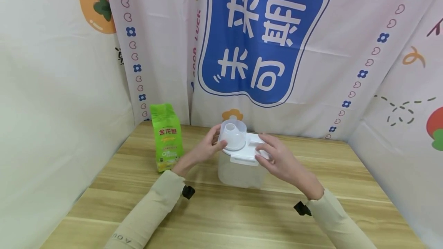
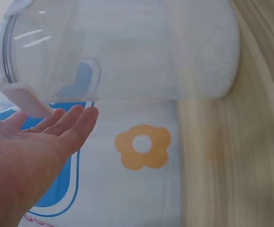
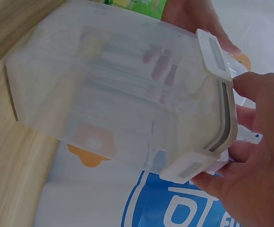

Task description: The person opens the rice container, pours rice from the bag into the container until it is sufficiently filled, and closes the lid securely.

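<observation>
A clear plastic storage container [image 1: 240,174] stands upright on the table, whitish contents showing low inside. Its white lid [image 1: 247,151] has side clips and carries a clear measuring cup [image 1: 233,135] on the left. My left hand [image 1: 212,143] is at the lid's left side beside the cup, thumb in front and fingers behind. In the left wrist view those fingers [image 2: 75,125] reach out fairly straight beside a clip [image 2: 26,99]. My right hand [image 1: 277,158] grips the lid's right part. In the right wrist view its thumb is by one clip [image 3: 215,56], its fingers by another [image 3: 189,165].
A green printed bag [image 1: 167,137] stands on the wooden table [image 1: 225,218], left of the container and close to my left forearm. Printed cloth [image 1: 166,49] hangs behind the table's back edge, with pale walls on both sides.
</observation>
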Action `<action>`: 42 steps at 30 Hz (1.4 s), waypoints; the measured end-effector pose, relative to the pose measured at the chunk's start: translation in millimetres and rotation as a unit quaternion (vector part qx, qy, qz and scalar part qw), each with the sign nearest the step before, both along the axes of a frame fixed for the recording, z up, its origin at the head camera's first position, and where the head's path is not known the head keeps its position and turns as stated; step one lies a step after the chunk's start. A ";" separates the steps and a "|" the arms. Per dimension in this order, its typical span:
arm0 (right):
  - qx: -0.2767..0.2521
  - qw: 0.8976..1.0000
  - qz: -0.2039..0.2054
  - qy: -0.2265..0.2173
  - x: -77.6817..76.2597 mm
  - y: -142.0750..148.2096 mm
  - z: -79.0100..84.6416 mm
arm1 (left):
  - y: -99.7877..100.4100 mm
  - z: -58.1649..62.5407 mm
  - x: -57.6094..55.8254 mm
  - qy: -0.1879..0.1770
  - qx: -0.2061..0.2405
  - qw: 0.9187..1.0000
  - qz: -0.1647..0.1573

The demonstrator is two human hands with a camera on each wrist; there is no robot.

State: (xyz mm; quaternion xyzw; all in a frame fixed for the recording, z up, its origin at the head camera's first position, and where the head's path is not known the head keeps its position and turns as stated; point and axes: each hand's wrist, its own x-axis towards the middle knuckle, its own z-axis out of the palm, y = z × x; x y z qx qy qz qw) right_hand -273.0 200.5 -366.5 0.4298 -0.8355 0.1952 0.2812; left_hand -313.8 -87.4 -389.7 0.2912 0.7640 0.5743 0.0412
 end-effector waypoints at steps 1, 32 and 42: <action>0.001 1.000 0.000 0.004 0.9 0.4 -1.1 | 1.7 0.6 -0.2 0.004 0.002 1.000 0.001; 0.022 0.987 -0.022 0.157 4.6 -0.2 -36.4 | 5.9 -0.1 -7.3 0.010 0.015 1.000 -0.010; -0.050 0.988 0.031 0.142 -4.4 4.1 -42.7 | 8.3 -0.9 -8.2 0.000 0.023 1.000 -0.001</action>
